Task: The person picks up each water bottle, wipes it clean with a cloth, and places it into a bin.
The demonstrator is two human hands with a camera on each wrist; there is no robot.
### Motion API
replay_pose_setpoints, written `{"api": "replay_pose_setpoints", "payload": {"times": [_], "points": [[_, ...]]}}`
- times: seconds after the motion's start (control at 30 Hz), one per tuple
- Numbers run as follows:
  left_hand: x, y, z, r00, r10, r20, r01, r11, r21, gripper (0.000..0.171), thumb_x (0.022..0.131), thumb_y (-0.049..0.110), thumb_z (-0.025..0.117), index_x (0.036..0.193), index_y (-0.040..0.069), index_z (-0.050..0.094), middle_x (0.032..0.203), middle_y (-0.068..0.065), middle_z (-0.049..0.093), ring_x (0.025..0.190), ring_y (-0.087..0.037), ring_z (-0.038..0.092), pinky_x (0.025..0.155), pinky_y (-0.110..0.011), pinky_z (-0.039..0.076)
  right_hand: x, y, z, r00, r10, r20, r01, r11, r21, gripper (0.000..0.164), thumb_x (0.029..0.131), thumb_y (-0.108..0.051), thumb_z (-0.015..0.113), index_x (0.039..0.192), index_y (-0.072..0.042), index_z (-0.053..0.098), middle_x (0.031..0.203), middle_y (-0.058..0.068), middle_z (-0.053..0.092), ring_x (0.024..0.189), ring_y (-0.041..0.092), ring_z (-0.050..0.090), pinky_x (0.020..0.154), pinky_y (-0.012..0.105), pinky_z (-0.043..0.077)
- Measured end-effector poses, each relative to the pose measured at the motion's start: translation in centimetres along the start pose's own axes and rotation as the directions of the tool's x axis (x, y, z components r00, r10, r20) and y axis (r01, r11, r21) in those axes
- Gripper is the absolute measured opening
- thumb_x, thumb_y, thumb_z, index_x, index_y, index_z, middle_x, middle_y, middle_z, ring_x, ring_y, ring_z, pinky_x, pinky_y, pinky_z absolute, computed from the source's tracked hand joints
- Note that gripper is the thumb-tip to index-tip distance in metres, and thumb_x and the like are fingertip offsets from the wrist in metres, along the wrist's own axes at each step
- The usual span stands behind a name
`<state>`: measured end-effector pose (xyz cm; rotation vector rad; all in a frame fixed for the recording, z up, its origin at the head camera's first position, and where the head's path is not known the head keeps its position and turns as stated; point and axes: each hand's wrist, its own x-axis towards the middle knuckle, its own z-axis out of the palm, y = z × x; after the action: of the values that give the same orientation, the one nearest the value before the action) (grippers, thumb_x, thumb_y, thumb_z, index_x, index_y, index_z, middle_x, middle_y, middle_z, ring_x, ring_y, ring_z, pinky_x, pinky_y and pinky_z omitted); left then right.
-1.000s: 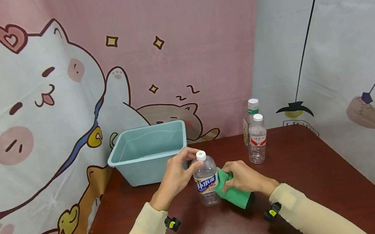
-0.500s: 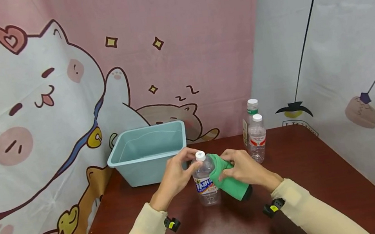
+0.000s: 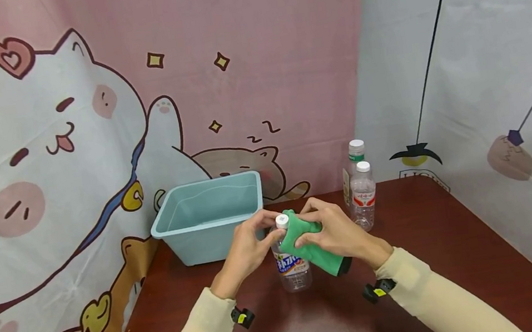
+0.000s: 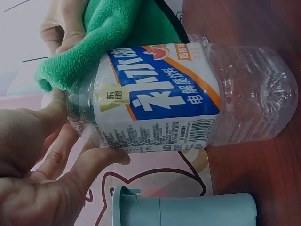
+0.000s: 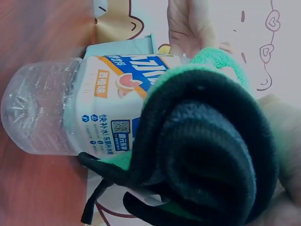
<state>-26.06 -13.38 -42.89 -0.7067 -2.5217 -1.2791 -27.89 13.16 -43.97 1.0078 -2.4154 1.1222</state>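
Observation:
A clear plastic bottle [image 3: 295,281] with a blue, white and orange label [image 4: 160,94] and a white cap [image 3: 281,220] stands upright on the table. My left hand [image 3: 251,246] grips it round the top just below the cap, thumb and fingers on either side. In my right hand [image 3: 337,229] is a folded green cloth [image 3: 320,257] with a dark edge, pinched between thumb and fingers. The cloth lies against the bottle's upper right side, close to the cap. In the right wrist view the rolled dark end of the cloth [image 5: 207,155] hides much of the right hand.
A light blue plastic bin [image 3: 205,241] stands behind the left hand. Two more clear bottles are at the back right, one with a red-and-white label [image 3: 363,201] and one with a green band [image 3: 356,158]. The dark red-brown table [image 3: 439,255] meets a printed curtain [image 3: 253,66] behind.
My right hand has moved up along the bottle with the green cloth, from beside the label to near the cap. The left hand keeps its grip, and the bottle stays in place.

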Motion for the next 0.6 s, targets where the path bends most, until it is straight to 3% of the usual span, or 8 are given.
{"api": "replay_pose_setpoints", "payload": {"times": [0.37,0.6], "points": [[0.2,0.12,-0.11,1.0,-0.009,0.007,0.009,1.0,-0.014,0.031,0.107,0.02,0.087,0.137,0.023,0.079,0.12,-0.001,0.088,0.13,-0.032,0.083,0.117,-0.065,0.063,0.17,-0.52,-0.49,1.0,0.019,0.007,-0.019,0.999,-0.035,0.061,0.089,-0.031,0.105,0.14,-0.004,0.084,0.112,-0.002,0.071,0.094,0.008,0.067,0.078,0.025,0.063],[0.26,0.26,-0.26,0.999,-0.021,0.039,0.02,1.0,0.007,0.031,0.108,0.02,0.086,0.137,0.023,0.077,0.12,0.001,0.086,0.132,-0.03,0.082,0.114,-0.059,0.065,-0.14,-0.11,-0.87,1.0,0.024,-0.015,-0.024,0.999,-0.038,0.058,0.089,-0.033,0.105,0.138,-0.008,0.086,0.111,-0.003,0.078,0.091,0.007,0.07,0.077,0.025,0.063]]}}
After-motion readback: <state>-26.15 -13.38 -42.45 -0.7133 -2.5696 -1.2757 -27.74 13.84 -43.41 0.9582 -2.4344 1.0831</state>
